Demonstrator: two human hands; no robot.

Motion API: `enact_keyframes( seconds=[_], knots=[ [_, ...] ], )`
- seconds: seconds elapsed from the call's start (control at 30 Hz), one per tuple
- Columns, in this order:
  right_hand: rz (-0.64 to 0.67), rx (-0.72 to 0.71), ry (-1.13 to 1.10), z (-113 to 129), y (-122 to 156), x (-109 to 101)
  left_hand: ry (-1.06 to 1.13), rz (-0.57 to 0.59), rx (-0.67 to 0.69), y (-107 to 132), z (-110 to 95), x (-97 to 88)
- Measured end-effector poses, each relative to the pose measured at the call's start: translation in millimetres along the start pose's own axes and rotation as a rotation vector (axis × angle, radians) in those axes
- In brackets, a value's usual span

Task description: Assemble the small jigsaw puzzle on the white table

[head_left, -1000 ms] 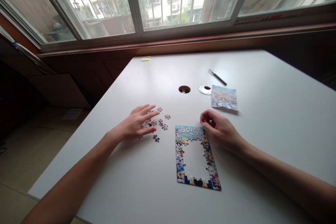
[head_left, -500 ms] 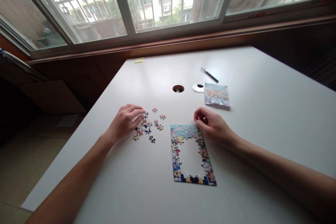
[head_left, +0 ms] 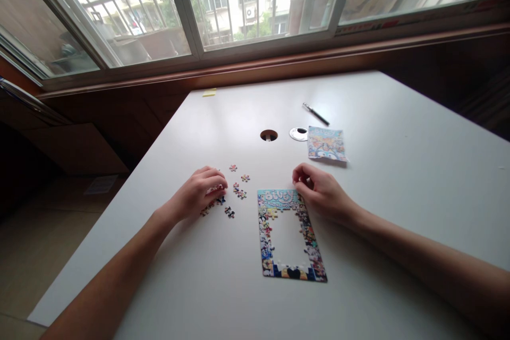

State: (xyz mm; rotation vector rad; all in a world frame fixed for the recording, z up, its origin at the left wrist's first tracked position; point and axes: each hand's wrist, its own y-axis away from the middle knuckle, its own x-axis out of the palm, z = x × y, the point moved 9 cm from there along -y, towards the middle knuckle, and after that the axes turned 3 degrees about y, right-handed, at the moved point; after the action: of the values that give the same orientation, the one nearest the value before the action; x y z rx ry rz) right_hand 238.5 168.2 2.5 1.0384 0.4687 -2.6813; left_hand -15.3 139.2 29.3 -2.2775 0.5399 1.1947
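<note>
My left hand is curled over a pile of small jigsaw puzzle pieces, covering much of it. Some colourful pieces show between its thumb and fingers. Beside that hand, several loose pieces lie scattered on the table. My right hand rests at the upper right corner of the puzzle frame, fingers curled in and thumb near the index finger. What it may hold is hidden. The frame has a printed cartoon border and a light, unfilled middle with a jagged edge.
Beyond my right hand lies a printed packet, touching a round metal cover. A dark pen is farther back. The white table has a round cable hole and a yellow sticker near the window.
My left hand has shifted right over the pile, and its fingers have curled down around pieces. My right hand keeps its pose by the frame. The whole view has shifted slightly.
</note>
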Motion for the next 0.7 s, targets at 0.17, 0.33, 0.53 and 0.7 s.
enact_keyframes(
  seconds=[0.17, 0.33, 0.53, 0.7],
  knots=[
    [0.001, -0.003, 0.003, 0, 0, 0, 0.343, -0.400, -0.268, 12, 37, -40.4],
    [0.004, 0.003, 0.007, 0, 2, 0, 0.402, -0.544, -0.378, 21, 64, -57.0],
    [-0.005, -0.002, 0.012, 1, 1, -1, 0.775, -0.056, -0.298, 6, 13, -6.8],
    [-0.008, 0.003, 0.024, 1, 0, -1, 1.057, 0.243, -0.327, 4, -57, 46.9]
  ],
)
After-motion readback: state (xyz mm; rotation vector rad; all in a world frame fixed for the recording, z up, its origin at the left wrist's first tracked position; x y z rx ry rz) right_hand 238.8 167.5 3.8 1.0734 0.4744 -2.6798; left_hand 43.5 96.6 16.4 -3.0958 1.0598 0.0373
